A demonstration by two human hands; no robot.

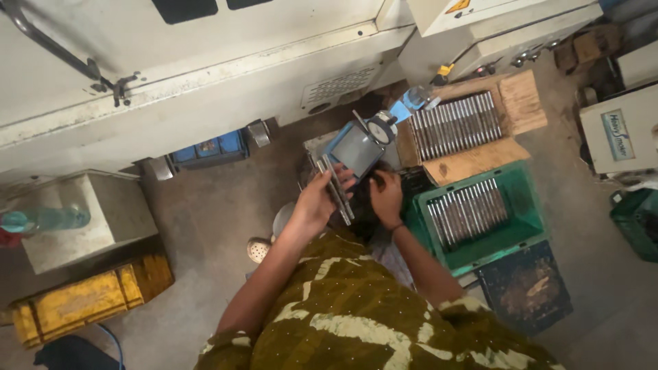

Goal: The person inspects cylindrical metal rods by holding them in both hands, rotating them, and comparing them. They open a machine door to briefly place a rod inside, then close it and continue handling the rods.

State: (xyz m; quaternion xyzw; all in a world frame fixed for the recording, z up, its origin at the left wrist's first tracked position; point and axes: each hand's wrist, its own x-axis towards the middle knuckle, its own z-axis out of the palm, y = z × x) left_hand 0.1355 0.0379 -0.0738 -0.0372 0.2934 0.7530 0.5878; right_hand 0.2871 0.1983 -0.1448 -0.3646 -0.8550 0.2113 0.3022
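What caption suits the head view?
Left hand holds metal rods beside a dial gauge; right hand below it.

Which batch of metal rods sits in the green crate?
The lower batch, right of the person's right hand, lies in the green crate. The other batch, farther up, rests on a wooden tray.

A grimy concrete floor (pixel 219 212) lay below a large off-white machine housing (pixel 171 75). A yellow metal box (pixel 82 301) sat lower left, beside a grey concrete block (pixel 103 212).
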